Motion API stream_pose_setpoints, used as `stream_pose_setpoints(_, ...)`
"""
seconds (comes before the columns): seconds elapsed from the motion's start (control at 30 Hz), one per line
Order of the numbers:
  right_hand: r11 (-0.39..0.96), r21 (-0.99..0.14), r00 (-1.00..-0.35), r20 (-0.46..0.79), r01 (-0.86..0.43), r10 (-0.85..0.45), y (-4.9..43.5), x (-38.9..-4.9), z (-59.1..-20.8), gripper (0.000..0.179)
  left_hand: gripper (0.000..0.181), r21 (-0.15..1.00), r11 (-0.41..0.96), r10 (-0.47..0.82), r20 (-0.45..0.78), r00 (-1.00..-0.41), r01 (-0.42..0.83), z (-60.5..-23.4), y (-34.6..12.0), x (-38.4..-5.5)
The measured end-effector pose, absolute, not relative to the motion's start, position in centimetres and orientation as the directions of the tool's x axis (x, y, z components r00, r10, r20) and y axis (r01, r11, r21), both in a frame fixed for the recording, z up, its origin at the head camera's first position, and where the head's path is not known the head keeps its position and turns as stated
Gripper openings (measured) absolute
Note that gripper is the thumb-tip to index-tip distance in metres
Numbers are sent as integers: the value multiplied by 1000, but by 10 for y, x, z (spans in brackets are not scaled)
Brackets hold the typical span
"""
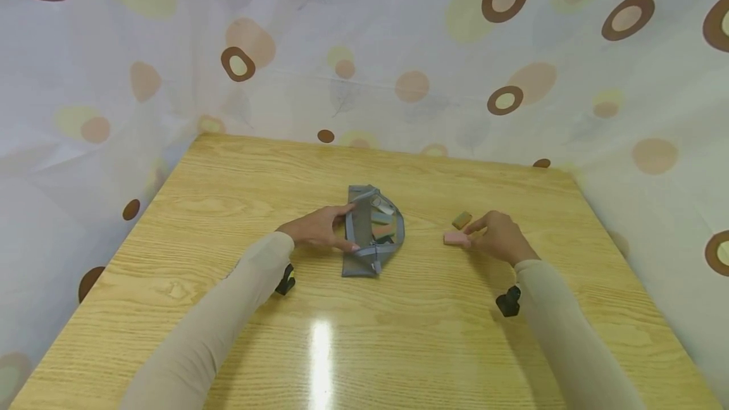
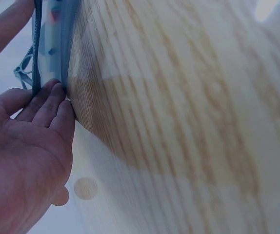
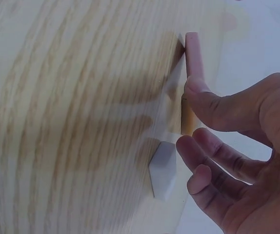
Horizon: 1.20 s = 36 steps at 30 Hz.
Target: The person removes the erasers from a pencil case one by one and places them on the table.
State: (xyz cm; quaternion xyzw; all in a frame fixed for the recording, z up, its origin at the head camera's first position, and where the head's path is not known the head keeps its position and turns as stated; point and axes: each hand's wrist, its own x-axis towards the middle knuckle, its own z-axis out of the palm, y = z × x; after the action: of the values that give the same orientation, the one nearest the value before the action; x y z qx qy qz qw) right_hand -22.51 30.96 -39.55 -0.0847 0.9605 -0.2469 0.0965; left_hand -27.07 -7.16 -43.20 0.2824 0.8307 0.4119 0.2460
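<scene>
A grey zip pouch (image 1: pixel 357 226) with a see-through mesh side lies on the wooden table, its mouth gaping to the right. Several small items, one of them orange (image 1: pixel 383 231), show inside. My left hand (image 1: pixel 321 228) holds the pouch's left part, thumb and fingers spread along it; in the left wrist view, fingertips press its side. To the right, my right hand (image 1: pixel 498 236) pinches one end of a pink eraser (image 3: pixel 194 56). A yellowish-green block (image 1: pixel 462 220) lies just behind it. The right wrist view also shows a white eraser (image 3: pixel 163 170) below the fingertips.
The wooden table (image 1: pixel 273 176) meets a patterned cloth (image 1: pixel 376 49) at its back and sides. A black wrist mount (image 1: pixel 509 301) sits under the right wrist, another (image 1: pixel 286 279) under the left. Light glares off the table's front.
</scene>
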Motion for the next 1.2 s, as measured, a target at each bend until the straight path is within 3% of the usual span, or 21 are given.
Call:
stream_pose_setpoints(0.9, 908, -398, -966, -153, -131, -207, 308, -225, -404, 25, 103, 807, 533, 657, -203, -726, 256, -429, -71, -270)
stream_pose_setpoints(1.2, 918, -370, -965, -152, -145, -213, 305, -230, -404, 14, 102, 797, 543, 655, -204, -728, 265, -426, -71, -269)
